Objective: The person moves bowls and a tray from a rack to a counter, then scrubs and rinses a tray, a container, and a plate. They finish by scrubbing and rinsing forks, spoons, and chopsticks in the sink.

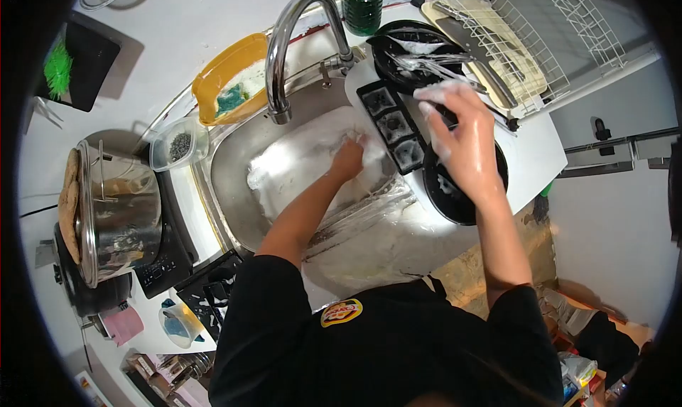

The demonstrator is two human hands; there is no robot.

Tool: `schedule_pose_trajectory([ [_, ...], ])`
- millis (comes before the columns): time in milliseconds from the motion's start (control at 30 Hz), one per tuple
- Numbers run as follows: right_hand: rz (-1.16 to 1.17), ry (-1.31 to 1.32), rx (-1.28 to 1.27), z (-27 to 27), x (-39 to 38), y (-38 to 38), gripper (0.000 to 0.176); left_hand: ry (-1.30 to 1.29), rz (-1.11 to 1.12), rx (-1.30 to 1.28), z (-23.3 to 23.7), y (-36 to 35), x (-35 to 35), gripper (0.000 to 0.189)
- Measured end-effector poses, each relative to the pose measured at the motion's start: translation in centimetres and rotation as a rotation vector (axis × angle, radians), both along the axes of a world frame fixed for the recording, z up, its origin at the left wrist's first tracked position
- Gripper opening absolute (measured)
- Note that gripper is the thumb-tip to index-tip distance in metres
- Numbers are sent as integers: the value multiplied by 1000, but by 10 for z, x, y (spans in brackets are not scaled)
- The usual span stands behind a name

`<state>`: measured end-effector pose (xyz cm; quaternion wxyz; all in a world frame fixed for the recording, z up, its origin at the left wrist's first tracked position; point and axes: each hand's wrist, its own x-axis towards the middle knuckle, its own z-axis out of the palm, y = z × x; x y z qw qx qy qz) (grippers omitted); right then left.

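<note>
My left hand [347,160] reaches into the steel sink [234,158] and is closed on a white, foamy sponge [366,150], pressed against the near edge of a black mould tray [393,125] with square pockets. The tray lies slanted over the sink's right rim. My right hand [465,143], covered in foam, grips the tray's right side with its fingers spread and curled. A black round pan [449,192] lies under that hand. Soapy water fills the sink bottom.
A curved tap [283,52] arches over the sink. Behind it stand a yellow tub [222,72] with a sponge and a green bottle [362,6]. A wire dish rack [540,41] and a black pan [398,45] are at the back right. A steel pot [117,212] sits left.
</note>
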<state>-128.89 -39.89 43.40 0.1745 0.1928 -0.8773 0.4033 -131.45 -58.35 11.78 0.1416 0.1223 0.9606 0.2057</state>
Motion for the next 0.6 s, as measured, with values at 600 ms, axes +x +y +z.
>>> schedule_pose_trajectory([
  [600,247,-387,-201,-105,82,-46,16,-243,-146,290,95,-90,18,82],
])
